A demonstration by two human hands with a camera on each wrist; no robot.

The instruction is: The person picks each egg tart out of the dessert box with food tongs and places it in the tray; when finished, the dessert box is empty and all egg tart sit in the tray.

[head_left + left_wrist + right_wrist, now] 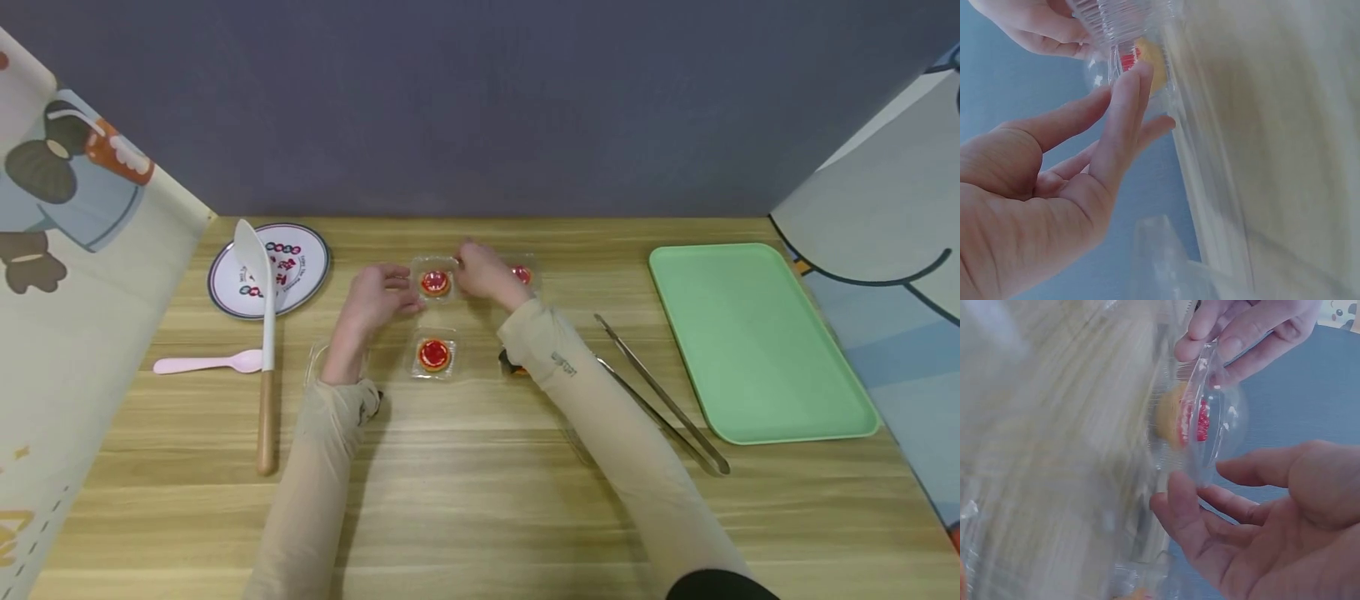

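Note:
A red-topped tart sits in a clear plastic box [434, 280], its domed lid [1229, 419] over it. My left hand [375, 296] is at the box's left side; in the right wrist view, its thumb and fingers pinch the lid's rim. My right hand [483, 271] is at the opposite side, thumb on the lid and curled fingers under the rim. The tart [1185, 415] shows through the plastic between both hands. A second boxed tart [434, 355] lies just nearer, and another tart [521, 274] shows partly behind my right hand.
At left, a white ladle with a wooden handle [267, 417] lies across a patterned plate [315, 275], beside a pink spoon [195, 364]. Metal tongs [660, 392] and a green tray [757, 342] lie at right. A dark item [512, 365] pokes out beside my right sleeve.

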